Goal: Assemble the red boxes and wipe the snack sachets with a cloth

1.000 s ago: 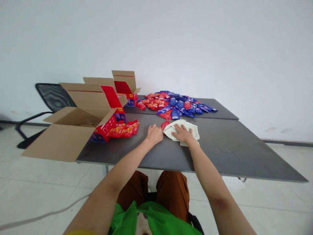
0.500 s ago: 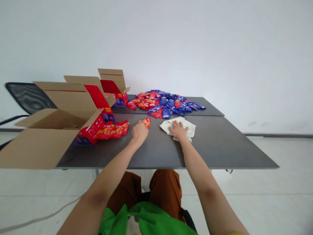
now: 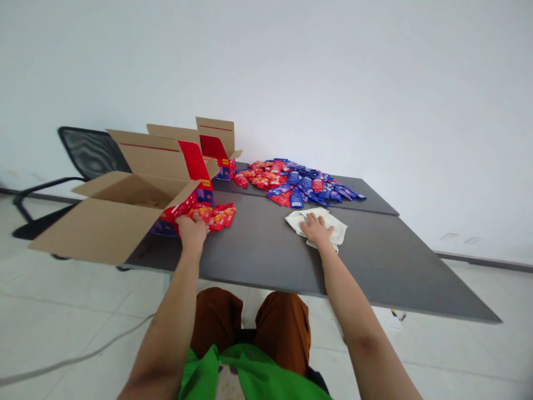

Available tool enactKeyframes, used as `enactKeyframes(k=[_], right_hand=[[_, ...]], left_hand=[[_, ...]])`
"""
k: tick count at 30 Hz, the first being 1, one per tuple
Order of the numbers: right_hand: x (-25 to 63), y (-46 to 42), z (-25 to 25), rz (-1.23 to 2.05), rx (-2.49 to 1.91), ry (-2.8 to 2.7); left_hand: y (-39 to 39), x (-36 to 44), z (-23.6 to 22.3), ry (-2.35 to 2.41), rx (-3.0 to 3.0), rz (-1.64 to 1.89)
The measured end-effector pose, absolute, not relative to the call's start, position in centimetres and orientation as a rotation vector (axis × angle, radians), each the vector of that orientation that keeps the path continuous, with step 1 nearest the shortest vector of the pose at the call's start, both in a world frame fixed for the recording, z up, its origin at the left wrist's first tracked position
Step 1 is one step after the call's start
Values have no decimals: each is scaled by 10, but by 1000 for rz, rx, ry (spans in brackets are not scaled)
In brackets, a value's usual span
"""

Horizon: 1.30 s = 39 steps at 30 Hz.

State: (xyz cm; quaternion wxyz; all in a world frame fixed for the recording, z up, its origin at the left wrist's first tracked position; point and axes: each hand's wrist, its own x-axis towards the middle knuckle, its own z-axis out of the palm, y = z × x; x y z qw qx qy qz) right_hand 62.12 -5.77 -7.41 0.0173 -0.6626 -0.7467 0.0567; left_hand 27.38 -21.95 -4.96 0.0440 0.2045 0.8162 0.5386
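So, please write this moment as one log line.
left hand: at red packets beside open box; right hand: spread on white cloth; farther back: red-and-blue packet pile

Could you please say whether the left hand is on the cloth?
No, the left hand is at the red packets, while the right hand is on the cloth.

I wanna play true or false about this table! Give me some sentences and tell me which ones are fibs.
1. The right hand is on a white cloth. True.
2. The left hand is on the chair. False: it is at the red packets beside the nearest box.
3. That box is closed. False: its flaps are open.
4. The pile at the back has red and blue packets. True.
5. The cloth lies on the grey table. True.
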Motion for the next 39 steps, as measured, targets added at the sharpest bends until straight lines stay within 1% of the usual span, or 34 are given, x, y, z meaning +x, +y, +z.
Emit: enactKeyframes(k=[2,6,11,16,20,22,27,29,32,34,36,39], right_hand=[[621,-58,-74,175,-2047,-2313],[621,-59,-74,183,-2034,-2303],[621,-59,-73,181,-2042,-2306],[622,-57,-73,206,-2072,-2337],[623,-57,-70,259,-2012,-2422],[623,-60,-67,287,-1957,-2477],[624,-71,-54,406,-1874,-2590],[624,-76,-49,476,-1843,-2652],[623,-83,-46,584,-1720,-2810],[622,-86,-45,653,-1592,-2921],[621,-88,-46,694,-1518,-2960],[622,-86,-48,678,-1560,-2909]], left_hand=[[-226,282,-48,2565,637,1492],[-235,295,-43,2869,656,1162],[-242,296,-39,2953,687,917],[-247,314,-14,2994,831,887],[-221,366,4,2917,1261,896],[-198,393,-3,2841,1465,838],[-133,429,-47,2495,2051,555],[-107,432,-59,2441,2107,596],[-70,436,-66,2454,1909,802],[-46,441,-65,2449,1795,948],[-24,450,-62,2405,1808,1090],[4,468,-56,2339,1835,1242]])
